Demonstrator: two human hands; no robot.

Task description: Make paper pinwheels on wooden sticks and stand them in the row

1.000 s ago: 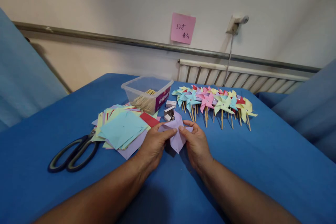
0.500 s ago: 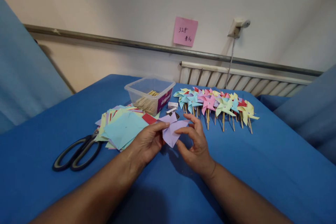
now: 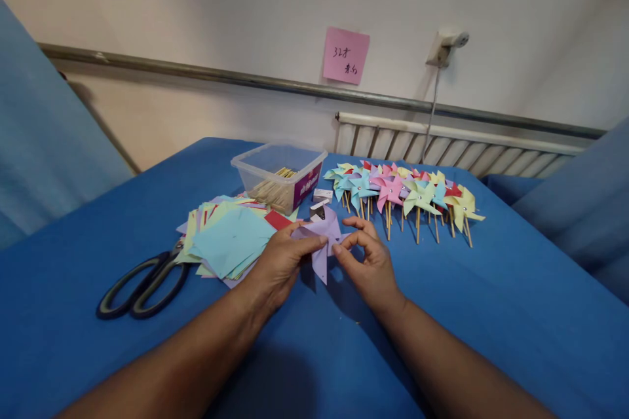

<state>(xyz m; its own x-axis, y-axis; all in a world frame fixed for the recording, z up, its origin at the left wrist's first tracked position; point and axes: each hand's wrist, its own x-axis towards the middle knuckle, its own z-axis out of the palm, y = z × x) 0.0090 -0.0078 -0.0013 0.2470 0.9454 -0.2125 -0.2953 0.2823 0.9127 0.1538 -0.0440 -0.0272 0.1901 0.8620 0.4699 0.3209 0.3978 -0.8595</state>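
Between my two hands is a purple paper pinwheel point(image 3: 320, 266), its blades partly folded and no stick showing on it. My left hand point(image 3: 281, 255) grips it from the left, thumb on top near the centre and fingers underneath. On the right edge, my right hand point(image 3: 366, 262) pinches a blade between thumb and index finger, the other fingers curled. Just beyond the paper stands a small open box point(image 3: 317, 209) with dark contents, partly hidden by a blade. A stack of coloured paper squares point(image 3: 233, 242) lies left of my left hand.
Large dark-handled scissors point(image 3: 142, 285) lie at the left, against the stack. A clear plastic tub point(image 3: 309, 177) of wooden sticks stands behind, with a small white box point(image 3: 322, 196) beside it. Several finished pinwheels point(image 3: 390, 190) on sticks lie at the back right, on the blue cloth point(image 3: 472, 321).
More of the purple paper's blades are folded toward its centre, and my left thumb sits nearer the middle. My right thumb and index finger have closed on the right edge.
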